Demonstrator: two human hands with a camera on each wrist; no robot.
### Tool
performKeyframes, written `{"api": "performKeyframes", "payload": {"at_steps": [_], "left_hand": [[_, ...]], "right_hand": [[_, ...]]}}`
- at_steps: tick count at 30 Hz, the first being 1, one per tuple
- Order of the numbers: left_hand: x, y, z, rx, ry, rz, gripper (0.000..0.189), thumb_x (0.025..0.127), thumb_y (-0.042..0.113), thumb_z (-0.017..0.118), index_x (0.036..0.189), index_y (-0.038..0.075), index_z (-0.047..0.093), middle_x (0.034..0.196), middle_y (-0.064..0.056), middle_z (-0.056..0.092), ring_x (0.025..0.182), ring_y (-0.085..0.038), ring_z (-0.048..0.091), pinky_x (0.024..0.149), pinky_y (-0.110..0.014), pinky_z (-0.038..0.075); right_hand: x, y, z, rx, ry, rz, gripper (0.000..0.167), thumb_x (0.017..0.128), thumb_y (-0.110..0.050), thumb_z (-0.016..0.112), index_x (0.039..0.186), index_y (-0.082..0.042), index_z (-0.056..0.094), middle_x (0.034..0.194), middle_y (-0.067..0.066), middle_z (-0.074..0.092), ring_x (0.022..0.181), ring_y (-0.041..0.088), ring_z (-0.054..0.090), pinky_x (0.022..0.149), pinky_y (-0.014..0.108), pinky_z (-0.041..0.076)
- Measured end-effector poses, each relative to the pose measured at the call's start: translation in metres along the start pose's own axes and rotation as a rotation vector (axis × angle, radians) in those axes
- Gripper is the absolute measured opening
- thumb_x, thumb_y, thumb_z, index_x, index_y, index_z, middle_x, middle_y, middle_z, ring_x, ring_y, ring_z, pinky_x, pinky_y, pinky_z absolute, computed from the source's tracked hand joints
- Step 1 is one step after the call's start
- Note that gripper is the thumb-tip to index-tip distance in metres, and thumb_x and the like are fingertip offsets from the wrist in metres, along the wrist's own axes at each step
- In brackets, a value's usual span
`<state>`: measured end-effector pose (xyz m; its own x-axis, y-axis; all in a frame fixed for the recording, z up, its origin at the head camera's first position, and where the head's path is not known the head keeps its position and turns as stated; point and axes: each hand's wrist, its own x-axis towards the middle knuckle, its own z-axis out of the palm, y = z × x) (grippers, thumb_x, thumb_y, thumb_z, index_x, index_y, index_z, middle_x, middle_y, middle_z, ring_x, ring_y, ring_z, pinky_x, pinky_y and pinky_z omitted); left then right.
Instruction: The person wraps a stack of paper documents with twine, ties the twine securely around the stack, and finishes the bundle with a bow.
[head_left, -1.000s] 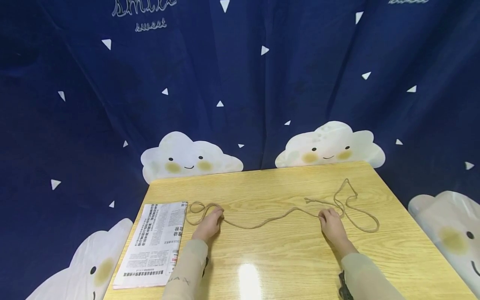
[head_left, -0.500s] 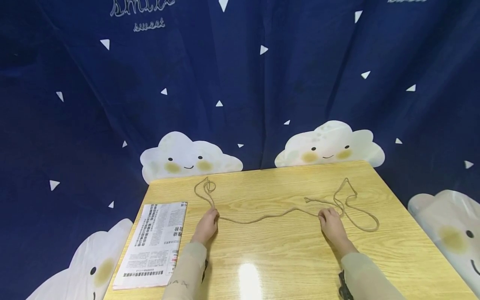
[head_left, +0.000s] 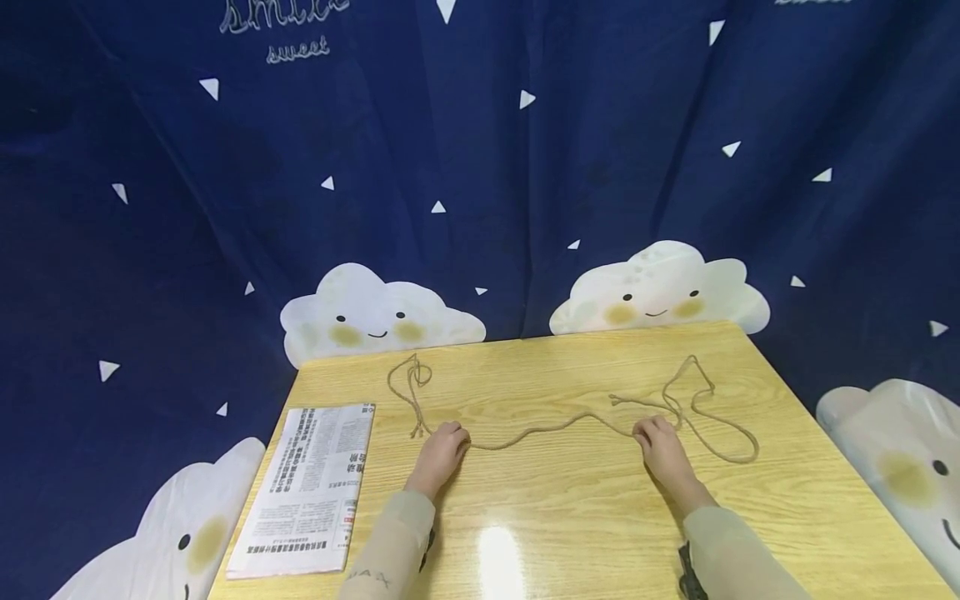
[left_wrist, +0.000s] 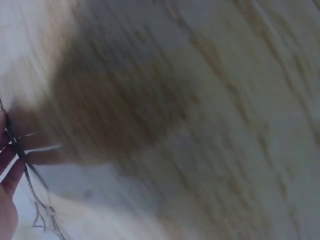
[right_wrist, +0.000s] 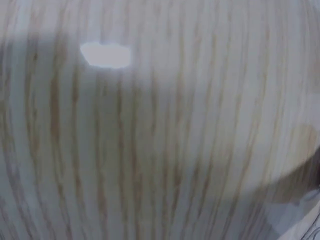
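A thin beige rope (head_left: pixel 540 429) lies in a wavy line across the wooden table between my two hands. My left hand (head_left: pixel 442 457) pinches it toward the left; in the left wrist view the rope (left_wrist: pixel 29 181) crosses the fingers (left_wrist: pixel 14 172) at the edge. Beyond that hand, a small loop and a frayed rope end lie toward the back left. My right hand (head_left: pixel 664 457) holds the rope on the right, its fingertips down at the tabletop. Past it, more rope spreads in loose loops, with a knotted end pointing left.
A folded newspaper (head_left: pixel 303 492) lies at the table's left side, left of my left forearm. Behind the wooden table (head_left: pixel 555 525) hangs a dark blue curtain (head_left: pixel 480 167) with white clouds and triangles.
My left hand first brought the rope's left loop from beside the newspaper to the back left, then shifted right along the rope, leaving a frayed end exposed. The right hand barely moved.
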<state>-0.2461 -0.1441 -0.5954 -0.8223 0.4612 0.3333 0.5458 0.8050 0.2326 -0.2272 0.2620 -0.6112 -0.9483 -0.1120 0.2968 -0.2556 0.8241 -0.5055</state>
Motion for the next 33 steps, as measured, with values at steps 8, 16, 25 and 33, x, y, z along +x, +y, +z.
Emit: {"api": "performKeyframes", "payload": {"at_steps": [8, 16, 25, 33], "left_hand": [[-0.016, -0.014, -0.008, 0.03, -0.001, -0.109, 0.005, 0.083, 0.005, 0.063, 0.081, 0.006, 0.059, 0.078, -0.001, 0.052, 0.075, -0.016, 0.051, 0.065, -0.026, 0.047], [-0.026, -0.02, -0.019, -0.067, -0.04, -0.168, 0.004, 0.084, 0.003, 0.061, 0.081, 0.006, 0.059, 0.078, 0.0, 0.051, 0.075, -0.015, 0.048, 0.063, -0.026, 0.047], [-0.027, -0.022, -0.019, -0.124, -0.043, -0.248, 0.006, 0.084, 0.005, 0.062, 0.08, 0.007, 0.059, 0.077, 0.001, 0.051, 0.077, -0.016, 0.049, 0.064, -0.028, 0.048], [-0.028, -0.023, -0.019, -0.143, -0.032, -0.247, 0.006, 0.084, 0.003, 0.062, 0.08, 0.007, 0.059, 0.077, 0.0, 0.053, 0.077, -0.017, 0.05, 0.065, -0.028, 0.048]], "right_hand": [[-0.004, 0.006, -0.004, -0.005, -0.006, -0.014, 0.006, 0.084, 0.001, 0.06, 0.089, -0.002, 0.058, 0.094, 0.01, 0.052, 0.087, 0.027, 0.049, 0.072, 0.041, 0.048], [-0.003, 0.007, -0.007, 0.008, -0.016, 0.012, 0.007, 0.085, 0.0, 0.06, 0.092, 0.002, 0.059, 0.094, 0.012, 0.053, 0.09, 0.03, 0.049, 0.075, 0.044, 0.048], [-0.004, 0.015, -0.012, 0.02, 0.034, 0.077, 0.009, 0.084, 0.001, 0.059, 0.093, 0.004, 0.061, 0.09, 0.014, 0.052, 0.085, 0.031, 0.049, 0.07, 0.043, 0.048], [-0.004, 0.013, -0.015, -0.001, 0.025, 0.083, 0.008, 0.084, 0.002, 0.06, 0.092, 0.004, 0.061, 0.086, 0.013, 0.051, 0.081, 0.029, 0.049, 0.066, 0.04, 0.047]]}}
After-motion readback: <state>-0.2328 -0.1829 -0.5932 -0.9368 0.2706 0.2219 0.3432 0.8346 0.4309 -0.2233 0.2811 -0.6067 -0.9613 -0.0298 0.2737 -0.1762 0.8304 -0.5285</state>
